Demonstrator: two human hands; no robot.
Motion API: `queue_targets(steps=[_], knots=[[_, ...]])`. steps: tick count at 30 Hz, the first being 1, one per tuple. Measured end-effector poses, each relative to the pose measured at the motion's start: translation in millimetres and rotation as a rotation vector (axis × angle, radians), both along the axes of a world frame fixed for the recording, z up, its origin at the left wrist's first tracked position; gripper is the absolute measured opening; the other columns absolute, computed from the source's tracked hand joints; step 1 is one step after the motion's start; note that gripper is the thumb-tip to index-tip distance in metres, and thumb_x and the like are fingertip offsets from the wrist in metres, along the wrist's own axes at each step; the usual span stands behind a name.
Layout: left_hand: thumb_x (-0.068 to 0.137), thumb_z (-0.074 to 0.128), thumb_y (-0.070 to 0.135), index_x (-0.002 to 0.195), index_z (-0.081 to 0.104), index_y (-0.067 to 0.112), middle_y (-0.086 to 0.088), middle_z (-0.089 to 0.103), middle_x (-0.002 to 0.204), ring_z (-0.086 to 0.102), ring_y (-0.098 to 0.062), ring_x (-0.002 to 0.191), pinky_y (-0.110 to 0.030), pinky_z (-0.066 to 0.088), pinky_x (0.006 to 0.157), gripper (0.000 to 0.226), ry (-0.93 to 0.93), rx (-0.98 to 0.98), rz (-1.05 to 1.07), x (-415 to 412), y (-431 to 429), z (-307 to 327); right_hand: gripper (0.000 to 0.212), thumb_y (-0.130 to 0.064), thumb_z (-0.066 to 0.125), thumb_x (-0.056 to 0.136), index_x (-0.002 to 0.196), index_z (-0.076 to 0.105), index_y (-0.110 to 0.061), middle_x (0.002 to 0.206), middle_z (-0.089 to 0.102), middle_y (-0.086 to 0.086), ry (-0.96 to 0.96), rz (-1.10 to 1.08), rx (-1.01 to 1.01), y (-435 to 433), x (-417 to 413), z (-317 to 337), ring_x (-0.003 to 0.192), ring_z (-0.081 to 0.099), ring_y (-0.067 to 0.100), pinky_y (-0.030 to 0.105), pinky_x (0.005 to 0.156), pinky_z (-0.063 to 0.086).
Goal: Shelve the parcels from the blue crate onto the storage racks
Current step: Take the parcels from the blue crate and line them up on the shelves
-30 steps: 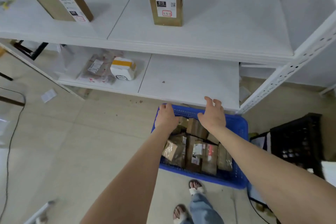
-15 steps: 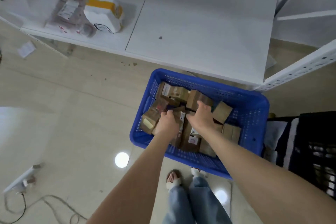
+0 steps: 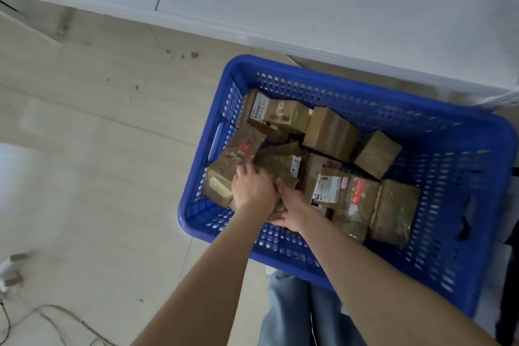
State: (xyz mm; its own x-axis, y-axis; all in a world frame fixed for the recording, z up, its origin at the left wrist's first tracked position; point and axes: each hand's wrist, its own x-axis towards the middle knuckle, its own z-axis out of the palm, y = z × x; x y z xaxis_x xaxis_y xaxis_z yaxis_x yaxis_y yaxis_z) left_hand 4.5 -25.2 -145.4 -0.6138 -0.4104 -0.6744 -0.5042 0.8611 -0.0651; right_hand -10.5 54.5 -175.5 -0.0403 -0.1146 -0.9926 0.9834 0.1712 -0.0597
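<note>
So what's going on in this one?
A person leans over a blue perforated plastic crate on the tiled floor, packed with brown cardboard parcels. The left hand and right hand both grip one crumpled brown paper-wrapped parcel at the crate's left side. It is not yet lifted out; the white shelf board stands just beyond.

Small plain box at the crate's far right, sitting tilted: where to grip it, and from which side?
Come from above and pinch the small box across two opposite side faces. It sits tilted with its top face bare. There is open room in the crate to its right and behind it, so fingers should fit there. The bigger box stands close on its left, so avoid entering from that side.
</note>
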Motion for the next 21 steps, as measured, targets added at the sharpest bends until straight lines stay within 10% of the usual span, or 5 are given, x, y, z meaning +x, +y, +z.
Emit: queue_targets(steps=[8,14,21], knots=[[0.093,0.04,0.015,0.114,0.06,0.01,-0.013,0.065,0.11,0.058,-0.03,0.105,-0.037,0.047,0.08,0.029,0.001,0.112,0.212,-18,-5,1,0.028,-0.024,0.055,0.095,0.119,0.053,-0.009,0.106,0.063,0.016,-0.034,-0.155,0.048,18,-3,-14,0.096,0.061,0.03,0.048,0.087,0.051],[0.09,0.05,0.012,0.125,0.057,0.02,-0.002,0.068,0.104,0.065,-0.021,0.092,-0.035,0.055,0.083,0.037,0.217,0.546,0.596,-29,3,47,0.098,-0.075,0.079,0.04,0.121,0.06,-0.023,0.116,0.067,0.009,0.096,-0.132,-0.035,48,-35,38,0.108,0.063,0.031,0.047,0.099,0.047],[0.078,0.07,0.027,0.141,0.033,0.024,-0.001,0.053,0.126,0.056,-0.021,0.111,-0.042,0.05,0.095,0.074,0.295,0.647,0.589,-54,12,144,0.103,-0.068,0.081,0.044,0.129,0.056,-0.016,0.115,0.068,0.008,0.267,0.019,-0.077,62,-80,165,0.102,0.066,0.028,0.044,0.094,0.051]])
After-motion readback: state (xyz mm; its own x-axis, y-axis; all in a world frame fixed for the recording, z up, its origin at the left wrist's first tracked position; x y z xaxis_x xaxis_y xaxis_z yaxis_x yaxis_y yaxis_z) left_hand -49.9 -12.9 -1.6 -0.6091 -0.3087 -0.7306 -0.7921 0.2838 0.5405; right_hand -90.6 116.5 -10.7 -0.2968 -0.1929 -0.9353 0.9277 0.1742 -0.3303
